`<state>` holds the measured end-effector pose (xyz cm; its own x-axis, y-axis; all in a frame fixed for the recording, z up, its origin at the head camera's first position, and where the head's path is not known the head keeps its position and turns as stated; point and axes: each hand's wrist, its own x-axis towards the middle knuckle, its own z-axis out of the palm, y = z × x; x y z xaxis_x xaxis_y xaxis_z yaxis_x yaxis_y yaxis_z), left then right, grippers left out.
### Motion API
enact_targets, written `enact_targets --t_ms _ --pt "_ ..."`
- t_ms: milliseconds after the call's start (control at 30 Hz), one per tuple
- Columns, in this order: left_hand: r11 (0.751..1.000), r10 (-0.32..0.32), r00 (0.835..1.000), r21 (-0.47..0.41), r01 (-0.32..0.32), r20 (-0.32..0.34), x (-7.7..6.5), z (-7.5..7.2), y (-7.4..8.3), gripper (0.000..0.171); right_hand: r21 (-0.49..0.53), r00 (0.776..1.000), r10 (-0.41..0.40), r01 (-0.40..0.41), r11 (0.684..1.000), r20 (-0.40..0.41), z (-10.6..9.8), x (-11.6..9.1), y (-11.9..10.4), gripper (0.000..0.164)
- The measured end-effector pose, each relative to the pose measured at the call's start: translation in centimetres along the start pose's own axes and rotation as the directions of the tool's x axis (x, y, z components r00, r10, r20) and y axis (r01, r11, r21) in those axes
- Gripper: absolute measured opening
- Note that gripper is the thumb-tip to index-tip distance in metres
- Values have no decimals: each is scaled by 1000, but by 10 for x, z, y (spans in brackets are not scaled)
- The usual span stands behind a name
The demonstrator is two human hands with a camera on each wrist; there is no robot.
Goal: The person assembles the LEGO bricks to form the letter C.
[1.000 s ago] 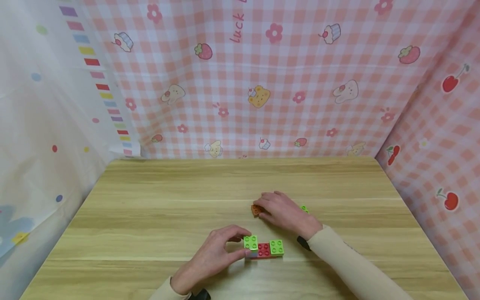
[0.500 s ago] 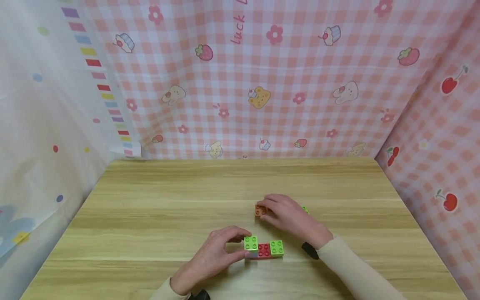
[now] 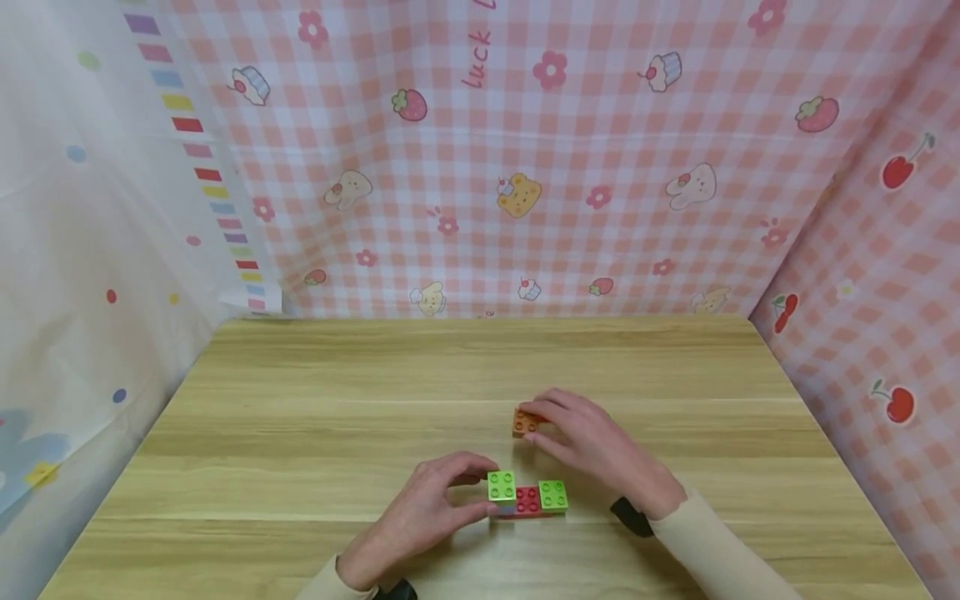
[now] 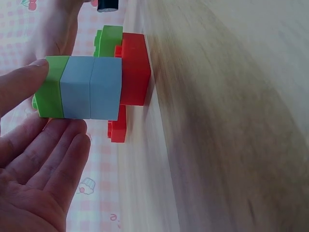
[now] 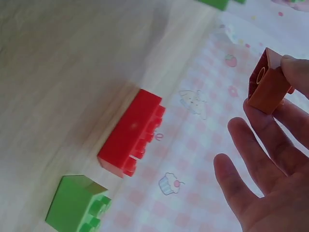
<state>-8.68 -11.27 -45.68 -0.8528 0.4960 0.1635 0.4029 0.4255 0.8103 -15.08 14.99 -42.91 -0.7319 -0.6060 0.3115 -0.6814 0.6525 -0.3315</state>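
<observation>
At table [image 3: 337, 400], half-curled left hand [image 3: 427, 504] pinches green block [image 3: 502, 486] atop blue blocks [image 4: 91, 88] on red base [image 3: 528, 501]; beyond, right hand [image 3: 592, 442] holds orange block [image 5: 270, 91] above table between thumb and nearer fingers, outer two spread.

Cloth-screened workspace; wood-grain table [image 3: 337, 375], pink gingham backdrop [image 3: 457, 150]

Bare left hand [image 3: 427, 500] is in closer, thumb on one side and fingers opposite in a wide-ish pinch. Bare right hand [image 3: 588, 442] sits farther out, pinching between thumb and nearest fingers, the rest kinda spread. Both arms wear cream cloth sleeves [image 3: 720, 550] and black wrist gear [image 3: 632, 517].
</observation>
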Motion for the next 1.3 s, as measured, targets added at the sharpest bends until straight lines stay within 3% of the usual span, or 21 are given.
enact_targets --t_ms 300,733,1300 --pt "1000 16 1000 -5 -16 -8 -1 0 -3 34 49 1000 -8 9 999 -22 -8 -10 -10 41" --pt "999 -32 999 -40 33 14 1 -2 -1 32 109 996 -61 68 992 -66 -9 -18 -21 41" --pt "998 -43 999 -55 44 22 1 -2 -2 36 182 993 -99 110 977 -69 -5 -23 -30 40"
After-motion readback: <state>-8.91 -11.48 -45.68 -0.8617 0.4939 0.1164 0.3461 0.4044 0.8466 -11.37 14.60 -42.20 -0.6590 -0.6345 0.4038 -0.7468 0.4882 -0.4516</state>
